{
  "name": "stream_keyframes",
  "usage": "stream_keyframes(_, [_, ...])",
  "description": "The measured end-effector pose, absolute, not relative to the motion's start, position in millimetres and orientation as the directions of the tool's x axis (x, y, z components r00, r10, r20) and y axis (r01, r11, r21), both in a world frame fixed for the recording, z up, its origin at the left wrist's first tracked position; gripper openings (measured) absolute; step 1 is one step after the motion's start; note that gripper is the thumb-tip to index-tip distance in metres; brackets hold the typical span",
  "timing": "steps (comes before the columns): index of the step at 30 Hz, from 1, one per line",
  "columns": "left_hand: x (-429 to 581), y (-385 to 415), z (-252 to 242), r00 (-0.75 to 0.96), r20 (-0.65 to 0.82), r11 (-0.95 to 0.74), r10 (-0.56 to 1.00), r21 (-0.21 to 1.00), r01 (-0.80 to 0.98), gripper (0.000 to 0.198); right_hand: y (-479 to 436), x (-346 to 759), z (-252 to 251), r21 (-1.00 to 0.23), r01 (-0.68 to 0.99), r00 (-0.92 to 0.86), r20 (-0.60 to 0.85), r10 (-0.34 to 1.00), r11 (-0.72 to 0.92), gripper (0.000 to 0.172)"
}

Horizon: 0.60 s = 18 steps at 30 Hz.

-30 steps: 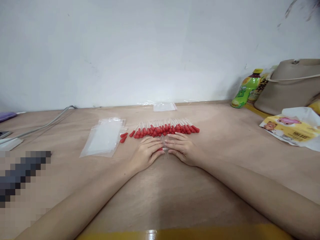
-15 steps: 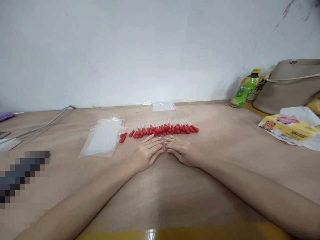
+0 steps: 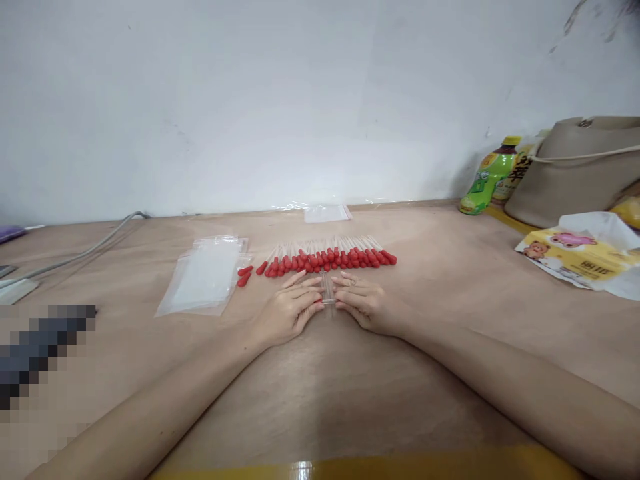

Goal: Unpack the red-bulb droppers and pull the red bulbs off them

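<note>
Between both hands a glass dropper (image 3: 328,301) lies crosswise, its red rubber bulb end at my left fingertips. My left hand (image 3: 290,308) is closed in a pinch on that bulb end, mostly hiding it. My right hand (image 3: 367,303) pinches the opposite end of the glass tube. A few clear glass tubes (image 3: 327,285) lie lengthwise on the table in the gap between the hands. Just beyond the fingers spreads a row of droppers with red bulbs (image 3: 330,257), their clear tips pointing to the wall. Two loose red bulbs (image 3: 244,276) lie left of the row.
Clear plastic bags (image 3: 205,277) are stacked at left, and a smaller stack of bags (image 3: 327,213) lies by the wall. A grey cable (image 3: 95,248) runs along the left. At right stand a green bottle (image 3: 487,180), a beige bag (image 3: 570,177) and a printed wrapper (image 3: 575,253).
My hands have drawn slightly apart, so more of the dropper and the glass tubes between them shows. The view has shifted a little; the row of droppers is unchanged.
</note>
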State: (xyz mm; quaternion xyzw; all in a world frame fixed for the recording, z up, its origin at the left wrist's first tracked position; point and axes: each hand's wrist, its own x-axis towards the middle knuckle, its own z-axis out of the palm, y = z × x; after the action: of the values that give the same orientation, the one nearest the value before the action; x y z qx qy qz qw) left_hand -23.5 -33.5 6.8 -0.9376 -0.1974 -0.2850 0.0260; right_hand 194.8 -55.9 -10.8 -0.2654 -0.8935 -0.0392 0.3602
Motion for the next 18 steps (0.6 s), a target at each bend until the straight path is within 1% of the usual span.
stream_keyframes(8, [-26.5, -32.7, 4.8, 0.748, 0.589, -0.937, 0.306, 0.044, 0.348, 0.016, -59.9, 198.8, -14.1, -0.101, 0.503, -0.598, 0.677, 0.429, 0.859, 0.019])
stream_keyframes(11, [-33.6, -33.5, 6.1, 0.706, 0.633, -0.929, 0.317, 0.057, 0.366, 0.014, -59.2, 205.4, -14.9, -0.113, 0.519, -0.558, 0.706, 0.436, 0.847, 0.019])
stream_keyframes(14, [-43.3, -32.6, 12.7, 0.62, 0.672, -0.874, 0.405, 0.086, 0.478, 0.012, -58.7, 210.1, -13.3, -0.15, 0.631, -0.465, 0.713, 0.525, 0.761, 0.018])
stream_keyframes(16, [-50.8, -26.7, 19.6, 0.547, 0.675, -0.806, 0.495, 0.123, 0.579, 0.015, -58.8, 209.7, -11.7, -0.153, 0.733, -0.401, 0.689, 0.603, 0.663, 0.02])
stream_keyframes(18, [-60.9, -15.1, 28.1, 0.438, 0.672, -0.707, 0.596, 0.181, 0.684, 0.02, -58.7, 206.8, -10.5, -0.156, 0.797, -0.352, 0.665, 0.659, 0.584, 0.025])
